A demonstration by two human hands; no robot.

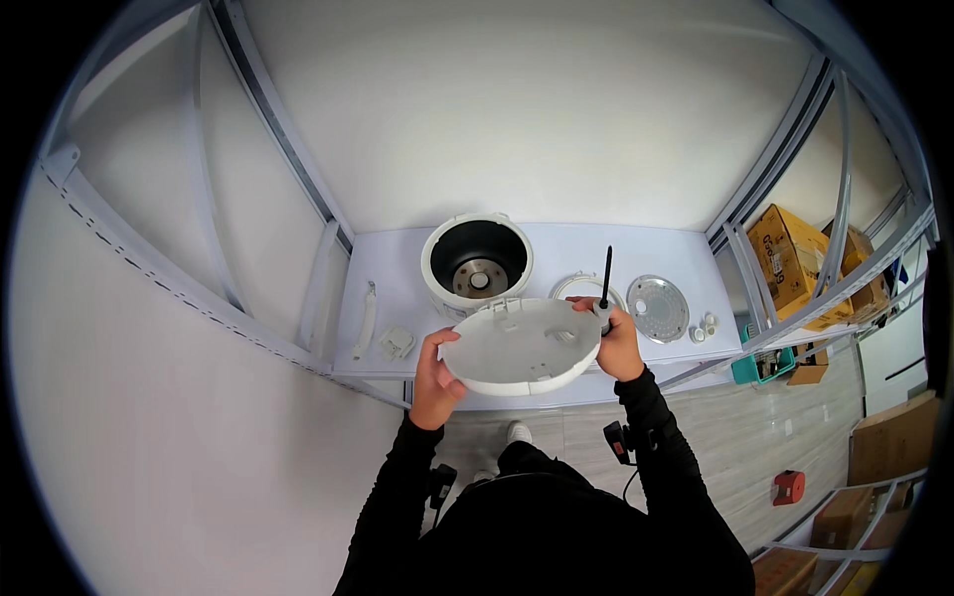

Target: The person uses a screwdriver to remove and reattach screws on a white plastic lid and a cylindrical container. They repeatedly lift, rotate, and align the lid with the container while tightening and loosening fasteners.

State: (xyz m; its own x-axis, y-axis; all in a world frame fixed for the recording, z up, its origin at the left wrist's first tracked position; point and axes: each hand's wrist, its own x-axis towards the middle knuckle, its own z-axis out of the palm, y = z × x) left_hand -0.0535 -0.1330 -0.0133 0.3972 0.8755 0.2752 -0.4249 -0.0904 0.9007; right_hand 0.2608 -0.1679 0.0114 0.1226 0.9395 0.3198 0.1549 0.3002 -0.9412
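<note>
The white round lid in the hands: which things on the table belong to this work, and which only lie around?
In the work:
- white lid, held by left hand
- black screwdriver, in right hand
- open cooker body
- round metal plate, white ring, small white caps
- white handle, small white bracket

Lying around:
- cardboard boxes
- red object on the floor

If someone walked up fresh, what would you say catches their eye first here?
Most likely the round white lid, held up at the table's near edge between the left hand and right hand; the right hand also grips a black screwdriver. Just behind stands the open white cooker body, with a round metal plate to its right.
</note>
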